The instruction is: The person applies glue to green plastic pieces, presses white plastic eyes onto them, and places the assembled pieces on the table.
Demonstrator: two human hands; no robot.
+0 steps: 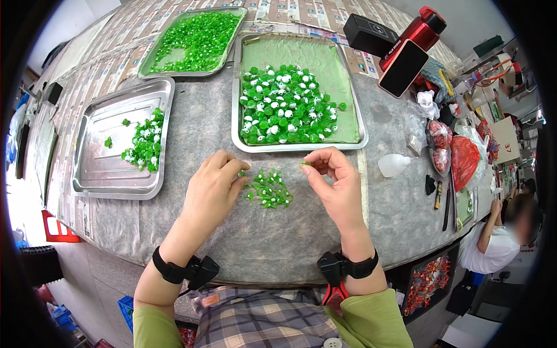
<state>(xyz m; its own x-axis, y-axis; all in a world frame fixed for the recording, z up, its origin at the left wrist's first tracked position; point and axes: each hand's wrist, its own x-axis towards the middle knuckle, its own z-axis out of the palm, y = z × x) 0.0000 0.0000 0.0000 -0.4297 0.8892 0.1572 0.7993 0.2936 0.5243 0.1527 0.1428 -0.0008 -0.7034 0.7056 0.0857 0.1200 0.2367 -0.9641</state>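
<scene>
On the grey cloth between my hands lies a small pile of green plastic pieces with white spots (269, 189). My right hand (335, 182) pinches one small green piece (305, 164) between thumb and forefinger, right of the pile. At the pile's left edge, my left hand (213, 182) has its fingertips drawn together; whatever sits in them is too small to make out. Just beyond both hands, a metal tray with a green cloth lining (246, 52) carries a heap of green and white ball-shaped pieces (285, 104).
To the left, a metal tray (96, 139) contains clustered green and white pieces; another tray (145, 71) behind is full of green ones. A phone (403, 68) leans against a red bottle (418, 35). A white squeeze bottle (394, 165) lies right, near red bags (466, 162). A person (493, 246) sits far right.
</scene>
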